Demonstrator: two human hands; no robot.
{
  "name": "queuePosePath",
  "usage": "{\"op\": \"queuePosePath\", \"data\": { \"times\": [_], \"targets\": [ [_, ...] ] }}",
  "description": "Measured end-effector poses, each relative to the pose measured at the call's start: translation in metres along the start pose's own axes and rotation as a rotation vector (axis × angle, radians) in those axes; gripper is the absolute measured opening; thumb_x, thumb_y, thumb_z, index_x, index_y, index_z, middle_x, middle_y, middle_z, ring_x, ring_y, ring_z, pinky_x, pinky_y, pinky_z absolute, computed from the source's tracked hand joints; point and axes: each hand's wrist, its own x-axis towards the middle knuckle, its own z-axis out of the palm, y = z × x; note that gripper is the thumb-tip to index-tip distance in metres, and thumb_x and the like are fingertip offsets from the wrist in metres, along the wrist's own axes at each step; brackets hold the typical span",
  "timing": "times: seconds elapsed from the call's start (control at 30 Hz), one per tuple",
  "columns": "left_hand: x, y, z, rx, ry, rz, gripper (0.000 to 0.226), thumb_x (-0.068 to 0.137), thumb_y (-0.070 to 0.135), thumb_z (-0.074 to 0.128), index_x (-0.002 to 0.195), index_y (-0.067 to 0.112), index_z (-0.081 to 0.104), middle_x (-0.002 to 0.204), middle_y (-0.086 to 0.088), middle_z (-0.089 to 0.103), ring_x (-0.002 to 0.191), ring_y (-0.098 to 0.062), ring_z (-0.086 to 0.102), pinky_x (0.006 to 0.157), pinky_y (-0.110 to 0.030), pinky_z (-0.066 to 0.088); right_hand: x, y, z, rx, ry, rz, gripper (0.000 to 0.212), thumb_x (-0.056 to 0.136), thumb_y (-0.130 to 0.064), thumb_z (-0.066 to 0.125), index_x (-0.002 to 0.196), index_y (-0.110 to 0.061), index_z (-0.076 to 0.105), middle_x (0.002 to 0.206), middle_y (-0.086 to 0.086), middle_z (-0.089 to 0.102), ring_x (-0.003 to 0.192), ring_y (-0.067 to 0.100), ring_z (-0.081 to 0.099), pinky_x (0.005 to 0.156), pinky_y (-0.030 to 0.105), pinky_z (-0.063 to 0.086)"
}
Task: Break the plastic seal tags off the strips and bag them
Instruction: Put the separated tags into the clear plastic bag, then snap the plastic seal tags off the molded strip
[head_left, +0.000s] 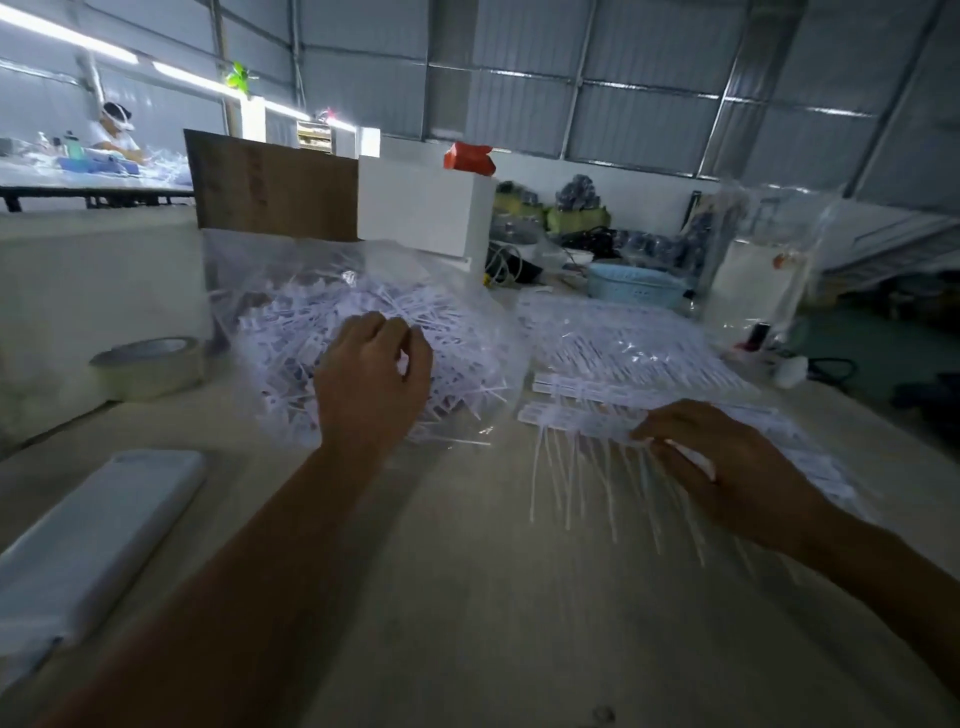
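Head view is showing me reaching my left hand (371, 382) over the open bag (363, 332) of loose seal tags, fingers curled; whether that grip is holding tags I cannot tell. My right hand (727, 467) is pinching the nearest strip (582, 418) on the worktop (467, 597), its tails trailing toward me. I judge I am dropping off tags; next I am needing both hands on the strip.

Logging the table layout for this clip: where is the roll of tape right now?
In the head view, the roll of tape lies flat on the table at far left, left of the clear bag of loose tags and beyond the white case.
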Motion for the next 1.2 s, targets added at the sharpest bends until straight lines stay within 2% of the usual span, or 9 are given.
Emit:
{"op": "queuePosePath", "data": {
  "times": [0.13,0.23,0.47,0.57,0.63,0.87,0.93,1.03,1.2],
  "targets": [
    [-0.013,0.074,0.003,-0.198,-0.023,0.387,0.027,0.094,0.012,0.056,0.067,0.008,0.058,0.066,-0.007,0.053,0.062,-0.022,0.049,0.058,-0.033,0.041,-0.033,0.061,-0.006,0.032,0.004,0.284,0.023,0.095,0.001,0.059,0.112,-0.009,0.071,0.115,0.010,0.069,0.106,0.031,0.065,0.092,0.036,0.047],
    [-0.030,0.114,0.021,-0.085,-0.365,0.679,0.017,0.092,0.019,0.057,0.079,0.011,0.066,0.074,-0.006,0.061,0.070,-0.022,0.058,0.061,-0.034,0.049,-0.054,0.081,0.006,-0.069,-0.242,0.351,0.035,0.101,-0.012,0.053,0.135,-0.010,0.059,0.140,0.012,0.055,0.127,0.028,0.052,0.108,0.035,0.037],
    [-0.044,0.121,0.078,0.176,-0.985,0.206,0.043,0.101,0.038,0.041,0.139,0.021,0.048,0.140,-0.008,0.050,0.125,-0.028,0.049,0.101,-0.041,0.045,-0.056,0.085,0.013,0.031,-0.096,0.359,0.021,0.096,-0.012,0.062,0.113,-0.013,0.074,0.115,0.008,0.071,0.101,0.022,0.064,0.087,0.023,0.043],
    [-0.052,0.112,0.084,0.253,-0.969,0.262,0.037,0.101,0.032,0.039,0.131,0.017,0.054,0.135,-0.009,0.051,0.119,-0.028,0.051,0.101,-0.040,0.043,-0.058,0.095,0.008,0.090,0.084,0.448,0.023,0.097,-0.012,0.061,0.118,-0.013,0.070,0.119,0.009,0.067,0.103,0.022,0.063,0.091,0.032,0.050],
    [-0.055,0.112,0.078,0.256,-0.957,0.303,0.036,0.102,0.033,0.037,0.128,0.016,0.055,0.133,-0.008,0.051,0.116,-0.028,0.053,0.101,-0.042,0.043,-0.060,0.106,0.006,-0.023,-0.084,0.452,0.031,0.099,-0.020,0.058,0.128,-0.010,0.065,0.132,0.012,0.061,0.121,0.030,0.056,0.106,0.041,0.042],
    [-0.051,0.113,0.035,0.167,-1.016,0.398,0.019,0.092,0.035,0.047,0.105,0.023,0.056,0.108,0.000,0.065,0.096,-0.025,0.066,0.075,-0.036,0.049,-0.072,0.113,-0.017,0.065,-0.393,0.410,0.032,0.096,-0.027,0.065,0.126,-0.016,0.067,0.132,0.002,0.064,0.110,0.012,0.062,0.090,0.014,0.040],
    [-0.044,0.111,0.023,0.204,-1.022,0.414,0.026,0.092,0.046,0.046,0.100,0.025,0.060,0.102,0.002,0.068,0.092,-0.023,0.068,0.074,-0.032,0.049,-0.074,0.112,-0.021,0.127,-0.279,0.449,0.023,0.096,-0.030,0.065,0.118,-0.027,0.068,0.124,-0.001,0.065,0.098,0.001,0.060,0.080,0.006,0.038],
    [-0.032,0.115,0.014,0.292,-0.933,0.451,0.039,0.091,0.054,0.039,0.092,0.028,0.068,0.089,0.002,0.071,0.081,-0.021,0.070,0.073,-0.031,0.051,-0.069,0.113,-0.012,0.142,-0.057,0.533,0.034,0.095,-0.025,0.065,0.129,-0.018,0.063,0.133,0.004,0.058,0.117,0.018,0.056,0.100,0.021,0.038],
    [-0.023,0.136,0.031,0.111,-0.818,0.474,0.036,0.091,0.032,0.046,0.123,0.035,0.060,0.107,0.002,0.066,0.098,-0.022,0.065,0.075,-0.035,0.051,-0.068,0.113,-0.003,0.032,-0.342,0.394,0.035,0.104,-0.018,0.049,0.136,-0.008,0.059,0.145,0.008,0.054,0.132,0.021,0.049,0.109,0.024,0.030]
  ]
}}
